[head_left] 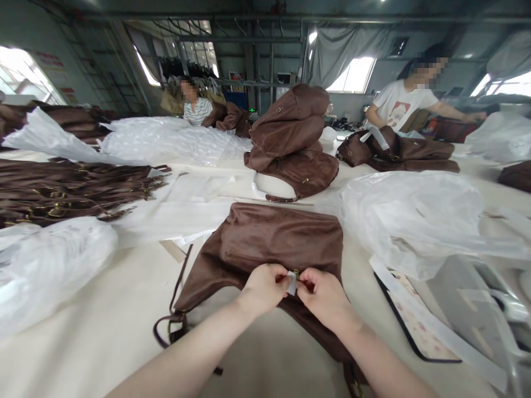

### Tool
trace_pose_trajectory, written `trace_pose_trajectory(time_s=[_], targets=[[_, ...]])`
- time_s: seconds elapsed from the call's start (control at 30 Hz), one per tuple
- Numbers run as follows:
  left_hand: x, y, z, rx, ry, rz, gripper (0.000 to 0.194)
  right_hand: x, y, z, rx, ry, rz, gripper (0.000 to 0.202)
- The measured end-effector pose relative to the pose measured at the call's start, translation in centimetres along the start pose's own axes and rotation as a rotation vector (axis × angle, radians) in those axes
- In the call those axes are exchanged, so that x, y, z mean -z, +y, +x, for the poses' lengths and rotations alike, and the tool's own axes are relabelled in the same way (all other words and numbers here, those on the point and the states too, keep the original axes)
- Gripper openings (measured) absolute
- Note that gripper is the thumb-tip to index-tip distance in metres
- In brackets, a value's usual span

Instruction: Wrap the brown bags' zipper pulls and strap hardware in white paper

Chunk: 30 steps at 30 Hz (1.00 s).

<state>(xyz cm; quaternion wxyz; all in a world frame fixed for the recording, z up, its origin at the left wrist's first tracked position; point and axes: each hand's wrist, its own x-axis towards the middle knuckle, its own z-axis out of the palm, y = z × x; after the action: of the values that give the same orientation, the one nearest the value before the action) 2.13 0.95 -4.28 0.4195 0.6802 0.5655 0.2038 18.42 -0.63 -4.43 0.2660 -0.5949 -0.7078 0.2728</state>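
Note:
A brown leather bag (286,235) lies flat on the pale table, its strap ends hanging toward me on both sides. At the bag's near edge, my left hand (267,284) pinches a small white slip (292,283) between thumb and fingers. Just right of it, my right hand (321,293) is closed at a small gold-coloured metal fitting (296,273) beside the slip. What exactly the right fingertips hold is too small to make out. Both hands rest over the bag, nearly touching each other.
Brown bags (290,132) are stacked behind. Brown straps (62,190) and clear plastic (53,271) lie left; more plastic (410,210) and a dark-edged tablet-like object (423,320) lie right. Two people, one in a striped shirt (198,112), one in a white shirt (400,105), are across the table.

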Motion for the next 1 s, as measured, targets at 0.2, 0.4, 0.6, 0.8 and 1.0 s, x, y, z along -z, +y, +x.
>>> trace_pose_trajectory(time_s=[0.2,0.4,0.6,0.8,1.0], targets=[[-0.3,0.4,-0.2,-0.11,0.096,0.116,0.026,0.0,-0.4,-0.3,0.035,0.002,-0.089,0.011],[-0.3,0.5,-0.3,-0.191,0.083,0.044,0.024,-0.3,-0.5,-0.3,0.026,-0.012,-0.093,0.011],[-0.5,0.5,0.0,-0.158,0.08,-0.016,0.024,0.2,-0.5,-0.6,0.052,-0.078,0.016,0.015],[-0.4,-0.2,0.3,-0.132,0.106,-0.065,0.025,0.3,0.3,-0.4,-0.156,-0.177,0.111,0.023],[1.0,-0.6,0.0,-0.101,0.175,0.042,0.021,-0.8,1.3,0.3,-0.273,-0.267,0.465,0.024]])
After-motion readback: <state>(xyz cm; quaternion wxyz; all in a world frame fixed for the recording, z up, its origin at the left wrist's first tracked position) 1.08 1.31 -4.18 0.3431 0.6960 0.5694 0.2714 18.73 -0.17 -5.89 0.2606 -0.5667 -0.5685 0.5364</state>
